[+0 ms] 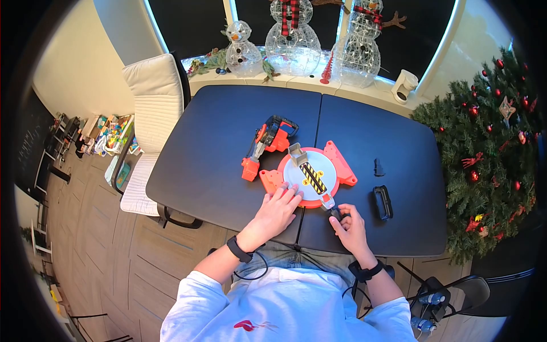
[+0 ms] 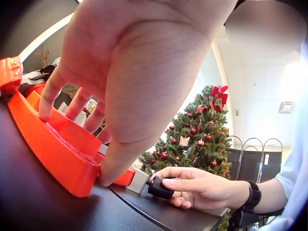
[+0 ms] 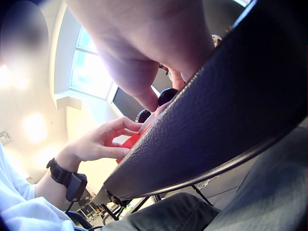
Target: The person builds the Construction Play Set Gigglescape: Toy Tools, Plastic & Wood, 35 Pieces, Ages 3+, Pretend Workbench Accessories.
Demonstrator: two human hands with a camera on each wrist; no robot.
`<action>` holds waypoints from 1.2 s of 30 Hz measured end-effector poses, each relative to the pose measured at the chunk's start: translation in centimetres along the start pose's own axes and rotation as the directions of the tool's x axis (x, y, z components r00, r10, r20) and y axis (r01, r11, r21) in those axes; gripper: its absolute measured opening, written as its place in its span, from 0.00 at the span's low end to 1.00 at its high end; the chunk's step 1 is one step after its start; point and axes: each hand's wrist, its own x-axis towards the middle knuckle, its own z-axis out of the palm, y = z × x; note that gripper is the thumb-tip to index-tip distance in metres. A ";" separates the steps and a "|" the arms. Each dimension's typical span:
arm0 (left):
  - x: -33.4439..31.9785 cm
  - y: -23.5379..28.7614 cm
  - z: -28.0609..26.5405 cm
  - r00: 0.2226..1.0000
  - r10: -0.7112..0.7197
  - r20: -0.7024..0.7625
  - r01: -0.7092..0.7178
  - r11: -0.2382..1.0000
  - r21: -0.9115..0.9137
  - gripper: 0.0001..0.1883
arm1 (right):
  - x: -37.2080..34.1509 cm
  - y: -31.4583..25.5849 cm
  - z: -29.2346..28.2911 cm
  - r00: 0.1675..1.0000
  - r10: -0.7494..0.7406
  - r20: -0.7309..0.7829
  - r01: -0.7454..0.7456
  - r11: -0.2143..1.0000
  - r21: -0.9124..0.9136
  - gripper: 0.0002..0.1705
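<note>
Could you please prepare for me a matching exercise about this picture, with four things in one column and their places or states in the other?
1. Left hand
2. Right hand
3. Black frame
4. Red-and-black toy

A. On the table, right of the round toy
B. Fingers on the round toy
C. On the table, at the round toy's far left
D. Pinching a black knob

Pairs: 1-B, 2-D, 3-A, 4-C
</note>
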 end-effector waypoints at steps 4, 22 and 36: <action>-0.1 0.0 0.1 1.000 0.003 -0.022 -0.002 1.000 0.008 0.39 | 0.0 -0.1 0.1 1.000 -0.016 -0.005 0.016 1.000 -0.007 0.24; -0.1 -0.1 0.6 0.998 0.018 -0.068 -0.016 0.999 0.030 0.39 | 0.1 -0.6 0.0 1.000 -0.023 -0.007 0.023 0.999 -0.024 0.23; -0.1 -0.2 0.7 0.997 0.026 -0.072 -0.023 0.999 0.048 0.40 | 0.1 -0.3 0.0 1.000 -0.016 0.000 0.016 0.999 -0.030 0.22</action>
